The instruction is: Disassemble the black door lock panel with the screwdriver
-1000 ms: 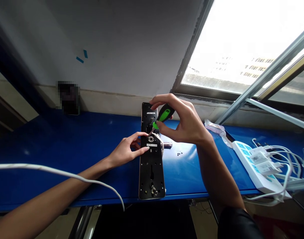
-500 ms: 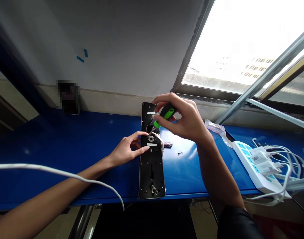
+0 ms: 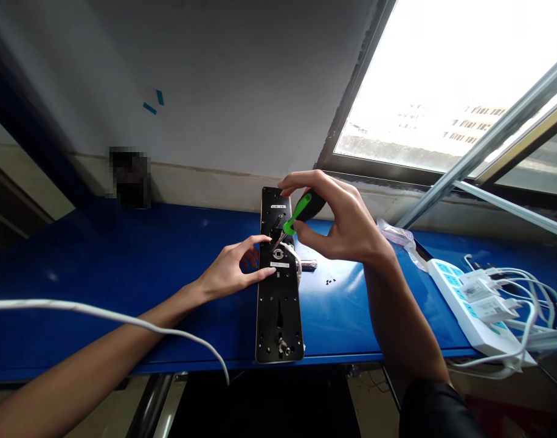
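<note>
Basically driver work, by the look of it: right hand (image 3: 345, 222) grips the green-and-black screwdriver (image 3: 299, 212) by its handle, tilted shaft down at the black plate (image 3: 278, 289) beside the round fitting (image 3: 278, 254); tip contact unclear. Left hand (image 3: 230, 271) isn't clenched: thumb and forefinger spread, resting on the plate. Plate lies on the blue bench (image 3: 351, 322), reaching its near edge. Any turn probably calls for a seated tip, straighter shaft, steady plate.

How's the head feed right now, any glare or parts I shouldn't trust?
Head view: window mostly blown out to white; head view: bright glare on the blue table right of the black panel; head view: the screwdriver tip is hard to pick out; head view: blocky pixelated patch at left.
</note>
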`<state>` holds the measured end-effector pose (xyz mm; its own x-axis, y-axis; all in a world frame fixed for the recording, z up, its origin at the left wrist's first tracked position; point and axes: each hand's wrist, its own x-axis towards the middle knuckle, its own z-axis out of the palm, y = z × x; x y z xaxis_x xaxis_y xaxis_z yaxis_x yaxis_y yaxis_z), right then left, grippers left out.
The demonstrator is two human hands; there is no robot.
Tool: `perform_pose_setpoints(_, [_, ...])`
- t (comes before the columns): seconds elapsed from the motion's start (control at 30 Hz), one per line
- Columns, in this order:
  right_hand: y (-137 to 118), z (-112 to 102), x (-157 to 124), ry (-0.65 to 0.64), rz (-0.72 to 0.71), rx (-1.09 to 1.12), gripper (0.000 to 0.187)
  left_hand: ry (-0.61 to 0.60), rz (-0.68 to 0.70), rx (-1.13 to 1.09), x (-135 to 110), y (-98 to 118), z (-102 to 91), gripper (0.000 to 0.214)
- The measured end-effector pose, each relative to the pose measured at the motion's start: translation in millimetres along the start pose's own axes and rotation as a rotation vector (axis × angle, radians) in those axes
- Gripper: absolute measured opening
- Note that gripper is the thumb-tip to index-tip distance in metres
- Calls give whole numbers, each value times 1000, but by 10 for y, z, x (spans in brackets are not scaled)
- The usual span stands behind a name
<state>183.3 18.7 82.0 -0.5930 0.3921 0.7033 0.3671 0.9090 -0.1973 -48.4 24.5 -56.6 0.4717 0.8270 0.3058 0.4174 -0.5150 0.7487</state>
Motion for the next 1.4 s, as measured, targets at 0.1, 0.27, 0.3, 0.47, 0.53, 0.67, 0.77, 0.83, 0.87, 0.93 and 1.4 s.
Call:
perform_pose_setpoints(0.1, [2,-4,0,15,18,-30,39,149,114,223,-7,-41,-1,63])
perform_pose_setpoints(0.27, [22,-18,-2,15,10,-36,39,99,249,317,1,-85,25,49])
perform_pose_setpoints(0.3, [21,-23,-2,-1,0,-29,44,75,260,321,5,-90,24,49])
perform_pose_setpoints(0.47, [17,-28,-2,-13,9,-79,36,24,280,345,14,-112,-8,52])
perform_pose_setpoints(0.53, [29,-24,-2,-5,13,-98,31,9,276,353,15,-110,-26,52])
perform_pose_setpoints(0.67, [46,-24,-3,-8,24,-96,27,-5,294,361,16,-91,-57,51])
perform_pose_setpoints(0.77, [31,-25,-8,-8,40,-84,33,-14,309,367,14,-80,-67,52])
perform_pose_setpoints(0.83, [15,-26,-11,-14,41,-67,39,-27,308,376,11,-75,-66,52])
perform_pose_setpoints(0.87, [9,-26,-12,-16,40,-61,41,-34,304,382,10,-73,-64,52])
perform_pose_setpoints(0.93, [4,-27,-12,-18,38,-62,40,-42,300,395,7,-72,-59,53])
perform_pose_setpoints(1.4, [13,-25,-11,3,32,-23,41,-17,324,414,13,-84,-49,53])
